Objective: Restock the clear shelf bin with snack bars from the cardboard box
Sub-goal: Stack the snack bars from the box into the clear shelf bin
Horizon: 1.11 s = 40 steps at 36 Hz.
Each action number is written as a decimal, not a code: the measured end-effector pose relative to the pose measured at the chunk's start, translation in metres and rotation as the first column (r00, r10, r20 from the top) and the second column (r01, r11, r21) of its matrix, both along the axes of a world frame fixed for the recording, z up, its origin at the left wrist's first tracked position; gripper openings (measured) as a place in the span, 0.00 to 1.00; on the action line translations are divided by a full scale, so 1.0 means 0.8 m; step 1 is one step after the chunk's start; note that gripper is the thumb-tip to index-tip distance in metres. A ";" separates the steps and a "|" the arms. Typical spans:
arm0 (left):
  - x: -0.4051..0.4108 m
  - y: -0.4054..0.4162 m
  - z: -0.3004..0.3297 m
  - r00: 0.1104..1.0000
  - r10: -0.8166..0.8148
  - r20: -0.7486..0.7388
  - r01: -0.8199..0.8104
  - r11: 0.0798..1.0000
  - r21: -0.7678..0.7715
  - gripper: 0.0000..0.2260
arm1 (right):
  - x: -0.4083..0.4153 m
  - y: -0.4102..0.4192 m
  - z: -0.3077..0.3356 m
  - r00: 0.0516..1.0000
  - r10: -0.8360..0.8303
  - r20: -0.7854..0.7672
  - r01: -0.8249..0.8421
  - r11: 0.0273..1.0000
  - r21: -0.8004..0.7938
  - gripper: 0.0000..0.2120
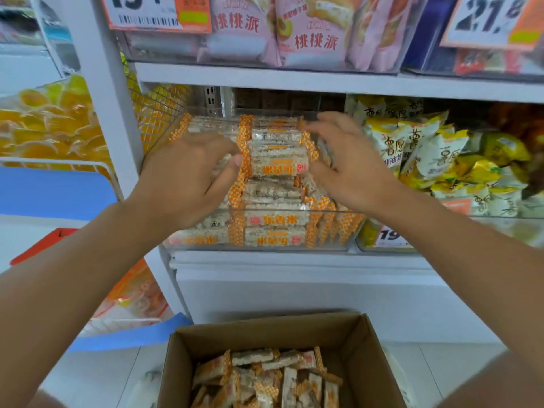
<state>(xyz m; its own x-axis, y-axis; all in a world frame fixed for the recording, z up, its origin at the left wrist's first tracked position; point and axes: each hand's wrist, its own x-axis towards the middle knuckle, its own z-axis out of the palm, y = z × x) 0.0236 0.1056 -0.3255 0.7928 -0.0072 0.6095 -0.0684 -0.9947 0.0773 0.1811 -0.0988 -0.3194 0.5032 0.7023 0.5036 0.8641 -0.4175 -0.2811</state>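
Two bare forearms in view, no sleeves visible up to the frame edges. Left hand [188,175] and right hand [350,166]: no gloves, rings, watch or wristbands visible. Nails short, unpainted where they show. Hands slightly motion-blurred.
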 end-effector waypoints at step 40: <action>-0.203 -0.152 -0.499 -0.095 -0.119 -0.988 -0.342 0.936 -0.080 0.12 | -0.197 -0.151 -0.464 0.429 -0.743 -0.514 -0.710 0.075 -0.700 0.42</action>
